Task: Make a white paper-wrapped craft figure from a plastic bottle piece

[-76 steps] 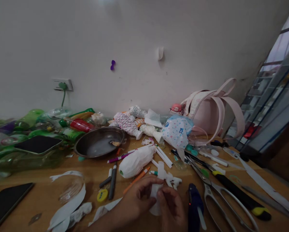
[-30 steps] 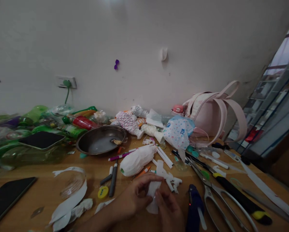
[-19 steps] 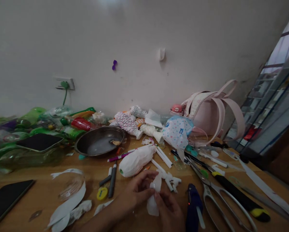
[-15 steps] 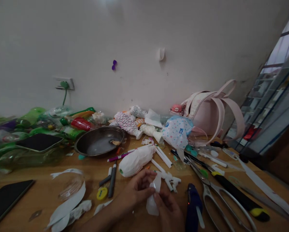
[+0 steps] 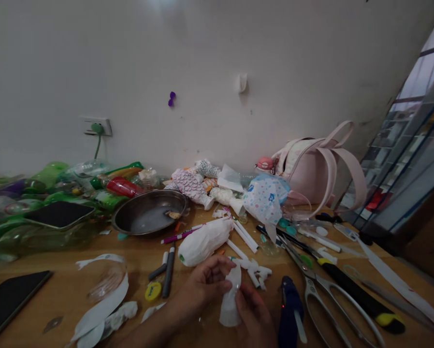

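A small translucent white piece, like thin plastic or paper (image 5: 230, 305), stands upright between my hands above the table front. My left hand (image 5: 210, 280) pinches its left edge near the top, fingers curled. From the right, my right hand (image 5: 253, 309) grips its other edge with thumb and fingers. Just behind my hands lies a white paper-wrapped bottle shape (image 5: 205, 241) with a green end. White rolled paper sticks (image 5: 251, 268) are close to the fingertips. A dark blue glue gun (image 5: 290, 309) with a small red light rests right of my right hand.
Large scissors (image 5: 313, 285) and a black-yellow handled tool (image 5: 358, 290) lie at right. Grey markers (image 5: 168, 270), a yellow cap (image 5: 153, 291) and paper scraps (image 5: 104, 314) are at left. Behind stand a metal bowl (image 5: 144, 227), plastic bottles (image 5: 43, 237) and a pink backpack (image 5: 307, 169).
The white piece has turned slightly between my fingers and shows more of its lower part. My right fingers have shifted a little along its right edge.
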{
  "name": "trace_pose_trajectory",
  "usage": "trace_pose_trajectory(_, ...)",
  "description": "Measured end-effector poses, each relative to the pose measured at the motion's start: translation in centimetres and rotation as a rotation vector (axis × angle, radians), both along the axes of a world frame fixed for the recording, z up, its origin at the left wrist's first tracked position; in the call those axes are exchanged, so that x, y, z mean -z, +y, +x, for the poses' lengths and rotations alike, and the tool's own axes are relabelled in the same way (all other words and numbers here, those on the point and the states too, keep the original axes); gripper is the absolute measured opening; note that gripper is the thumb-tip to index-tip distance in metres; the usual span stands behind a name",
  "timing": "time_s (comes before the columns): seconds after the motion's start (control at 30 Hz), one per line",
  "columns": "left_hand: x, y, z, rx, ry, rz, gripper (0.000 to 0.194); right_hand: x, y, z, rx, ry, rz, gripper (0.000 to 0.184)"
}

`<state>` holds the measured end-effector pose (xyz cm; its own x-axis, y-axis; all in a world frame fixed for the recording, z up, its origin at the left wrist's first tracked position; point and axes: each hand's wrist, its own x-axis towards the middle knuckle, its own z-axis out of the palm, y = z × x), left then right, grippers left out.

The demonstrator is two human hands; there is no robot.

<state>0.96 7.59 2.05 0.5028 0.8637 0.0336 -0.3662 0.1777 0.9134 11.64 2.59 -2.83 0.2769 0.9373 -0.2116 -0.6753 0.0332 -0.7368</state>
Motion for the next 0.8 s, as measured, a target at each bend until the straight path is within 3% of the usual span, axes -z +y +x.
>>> trace_pose_trajectory(0.23, -0.8, -0.2, 0.0, -0.045, 0.135, -0.032, 0.030, 0.3, 0.1, 0.1, 0.084, -0.147, -0.003, 0.021)
trace_pose_trajectory(0.47, -0.6, -0.3, 0.1, -0.073, 0.161, -0.036, 0.030, -1.8, -0.3, -0.3, 0.067, -0.184, -0.079, 0.032)
trace_pose_trajectory(0.8, -1.6, -0.8, -0.4, -0.138, 0.206, 0.016, 0.025, -1.5, -0.3, -0.3, 0.019, -0.126, -0.067, 0.032)
